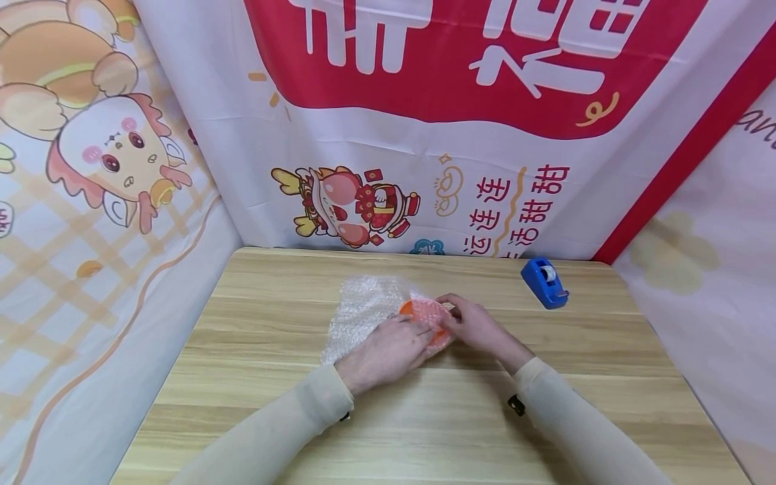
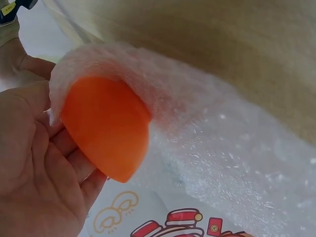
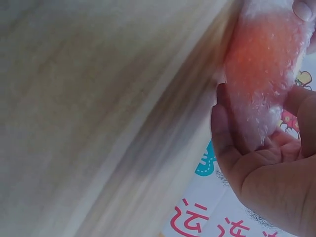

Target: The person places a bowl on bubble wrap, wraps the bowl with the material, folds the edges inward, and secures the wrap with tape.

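Observation:
An orange smooth object (image 2: 106, 123), its visible end tapering to a blunt point, lies partly inside a sheet of clear bubble wrap (image 1: 364, 310). My left hand (image 1: 391, 350) holds the object at its near side; in the left wrist view its fingers pass behind the orange surface. At the far right end of the bundle, my right hand (image 1: 479, 327) pinches the bubble wrap. The right wrist view shows that wrap (image 3: 266, 64) folded over the orange, between the curled fingers and thumb of the right hand (image 3: 276, 173). The rest of the object is covered.
A blue tape dispenser (image 1: 545, 283) with a roll of tape stands at the back right of the wooden table (image 1: 436, 431). Printed cloth (image 1: 412, 135) hangs behind the table and along both sides. The loose part of the wrap spreads to the left of the bundle.

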The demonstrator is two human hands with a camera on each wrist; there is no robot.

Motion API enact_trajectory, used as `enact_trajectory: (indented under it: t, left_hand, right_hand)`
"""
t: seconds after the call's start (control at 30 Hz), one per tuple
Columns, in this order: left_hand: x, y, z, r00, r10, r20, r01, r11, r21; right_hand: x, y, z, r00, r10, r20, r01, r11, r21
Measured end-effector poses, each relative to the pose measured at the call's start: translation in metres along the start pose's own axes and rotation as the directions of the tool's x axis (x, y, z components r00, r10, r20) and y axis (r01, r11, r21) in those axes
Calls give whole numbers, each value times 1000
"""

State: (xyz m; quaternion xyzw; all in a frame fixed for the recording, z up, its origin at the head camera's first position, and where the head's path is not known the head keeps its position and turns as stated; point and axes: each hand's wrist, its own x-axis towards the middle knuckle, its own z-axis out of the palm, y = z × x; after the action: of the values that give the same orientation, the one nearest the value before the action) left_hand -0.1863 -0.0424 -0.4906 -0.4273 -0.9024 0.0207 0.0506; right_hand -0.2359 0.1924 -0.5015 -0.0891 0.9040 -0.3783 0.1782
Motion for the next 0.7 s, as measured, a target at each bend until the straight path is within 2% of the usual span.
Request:
enact_trajectory:
  t: [0.17, 0.33, 0.4, 0.5, 0.7]
  left_hand:
    - [-1, -1, -1, 1000, 13, -9, -13, 1000, -20]
    - [-5, -9, -4, 999, 5, -52, -12, 990, -142]
    - [-9, -14, -8, 999, -16, -49, 5, 975, -221]
    - [-12, -25, -15, 998, -54, -17, 47, 956, -291]
    - [-17, -51, -23, 988, -147, 48, 155, 934, -321]
  right_hand:
    - [0, 0, 5, 999, 10, -36, -10, 1000, -8]
    - [-2, -4, 9, 997, 19, -79, -22, 999, -30]
    - [-3, -5, 10, 996, 12, -94, -15, 999, -37]
    - [-4, -7, 12, 994, -2, -112, -3, 999, -49]
    - [-1, -8, 15, 992, 30, -119, -38, 997, -68]
